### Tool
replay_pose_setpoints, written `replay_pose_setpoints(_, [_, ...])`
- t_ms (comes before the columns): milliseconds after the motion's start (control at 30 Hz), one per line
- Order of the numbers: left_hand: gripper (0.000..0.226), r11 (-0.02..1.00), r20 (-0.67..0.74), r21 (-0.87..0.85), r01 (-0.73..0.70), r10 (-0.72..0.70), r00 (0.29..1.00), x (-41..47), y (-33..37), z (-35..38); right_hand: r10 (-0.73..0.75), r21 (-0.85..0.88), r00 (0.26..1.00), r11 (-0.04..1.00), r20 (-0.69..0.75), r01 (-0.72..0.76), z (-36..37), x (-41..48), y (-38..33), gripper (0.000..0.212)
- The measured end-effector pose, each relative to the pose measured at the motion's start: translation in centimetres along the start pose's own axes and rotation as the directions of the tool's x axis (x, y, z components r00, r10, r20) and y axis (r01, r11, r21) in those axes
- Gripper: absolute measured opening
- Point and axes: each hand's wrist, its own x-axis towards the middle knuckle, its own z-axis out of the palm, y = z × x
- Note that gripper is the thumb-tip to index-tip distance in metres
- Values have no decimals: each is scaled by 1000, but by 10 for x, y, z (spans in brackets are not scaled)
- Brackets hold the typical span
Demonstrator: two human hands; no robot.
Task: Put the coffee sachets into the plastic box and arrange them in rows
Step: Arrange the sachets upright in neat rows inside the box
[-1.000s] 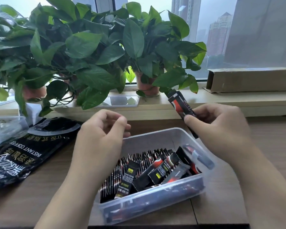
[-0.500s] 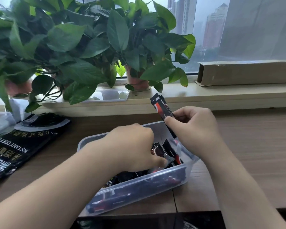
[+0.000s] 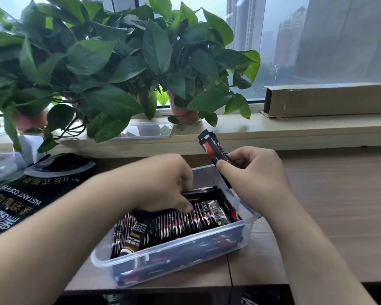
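A clear plastic box (image 3: 246, 233) sits on the wooden table in front of me. Inside it, several black and red coffee sachets (image 3: 180, 223) stand on edge in a row along the near side. My left hand (image 3: 163, 183) reaches into the back of the box, its fingers curled down on flat-lying sachets (image 3: 201, 193) there. My right hand (image 3: 255, 175) hovers over the box's far right corner and grips a few sachets (image 3: 213, 148) that stick up and to the left.
A black instant coffee bag (image 3: 24, 194) lies flat at the left. Leafy potted plants (image 3: 119, 69) and a clear tray (image 3: 147, 129) crowd the window ledge behind the box. A long cardboard box (image 3: 330, 99) rests on the ledge at right.
My left hand dropped from above the box into it and pressed the loose slanted sachets toward the back. The right hand kept its sachets, staying near the box's right corner.
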Motion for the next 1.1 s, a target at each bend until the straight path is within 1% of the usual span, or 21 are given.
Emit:
replay_pose_setpoints(100, [21, 998, -21, 70, -5, 7, 1000, -8, -21, -12, -6, -9, 1000, 1000, 3, 6, -1, -1, -1, 7])
replay_pose_setpoints(133, [16, 994, -13, 104, -14, 15, 1000, -10, -26, -13, -8, -9, 1000, 1000, 2, 8, -1, -1, -1, 8])
replay_pose_setpoints(167, [15, 990, 18, 134, -34, 32, 999, -10, -32, -13, -9, -8, 1000, 1000, 2, 9, 0, -1, -1, 8])
replay_pose_setpoints(233, [29, 980, 114, 182, -85, 65, 991, -13, -37, -11, -7, 3, 1000, 1000, 3, 7, 0, -1, -1, 8])
replay_pose_setpoints(300, [44, 949, 190, 283, -138, 86, 978, -15, -40, -8, -4, 16, 1000, 1000, 2, 4, 0, 0, -1, 8])
replay_pose_setpoints(367, [45, 921, 242, 333, -202, 123, 962, -17, -36, -7, 0, 24, 1000, 1000, 0, 0, 1, 1, 0, 8])
replay_pose_setpoints(433, [37, 912, 247, 311, -266, 192, 950, -18, -27, -7, 4, 25, 1000, 1000, -3, -4, 1, 2, 1, 9])
replay_pose_setpoints(500, [35, 905, 172, 275, -323, 284, 943, -10, -17, -4, 8, 17, 1000, 1000, -12, -7, 1, 3, 1, 9])
replay_pose_setpoints(533, [36, 898, 120, 263, -353, 333, 935, -4, -12, -1, 11, 17, 1000, 1000, -20, -10, 0, 3, 1, 9])
replay_pose_setpoints(567, [40, 891, 97, 245, -383, 370, 924, 4, -7, 5, 17, 20, 999, 1000, -28, -16, 0, 4, 2, 9])
replay_pose_setpoints(667, [44, 851, 88, 175, -495, 487, 869, 27, 1, 24, 42, 34, 998, 999, -36, -41, -1, 6, 3, 8])
replay_pose_setpoints(767, [42, 809, 32, 143, -571, 572, 819, 54, -10, 48, 63, 34, 998, 997, -30, -62, -2, 7, 4, 8])
replay_pose_setpoints(800, [38, 805, 41, 167, -569, 571, 820, 63, -10, 54, 70, 33, 997, 997, -28, -69, -2, 7, 5, 8])
replay_pose_setpoints(833, [31, 830, 36, 161, -535, 536, 843, 76, -11, 66, 75, 33, 997, 997, -27, -74, -2, 8, 5, 8])
replay_pose_setpoints(867, [21, 871, 72, 162, -464, 458, 886, 84, -7, 72, 77, 32, 997, 997, -26, -77, -1, 8, 6, 8])
replay_pose_setpoints(900, [12, 877, 152, 212, -432, 407, 901, 93, -7, 77, 77, 31, 997, 997, -26, -76, -1, 9, 6, 8])
replay_pose_setpoints(933, [18, 871, 242, 240, -429, 374, 895, 99, -6, 78, 76, 30, 997, 997, -26, -75, 0, 9, 6, 9])
replay_pose_setpoints(967, [24, 884, 275, 207, -419, 358, 892, 107, -6, 81, 75, 30, 997, 997, -27, -74, 0, 9, 6, 9])
replay_pose_setpoints(1033, [12, 888, 188, 120, -444, 419, 888, 102, -2, 70, 76, 34, 997, 997, -30, -75, 1, 9, 7, 10])
replay_pose_setpoints(1067, [16, 872, 137, 93, -480, 466, 874, 98, -3, 64, 78, 35, 997, 996, -30, -76, 2, 9, 7, 10])
replay_pose_setpoints(1100, [22, 860, 138, 81, -503, 490, 861, 94, -6, 62, 78, 33, 997, 996, -28, -77, 2, 10, 7, 10])
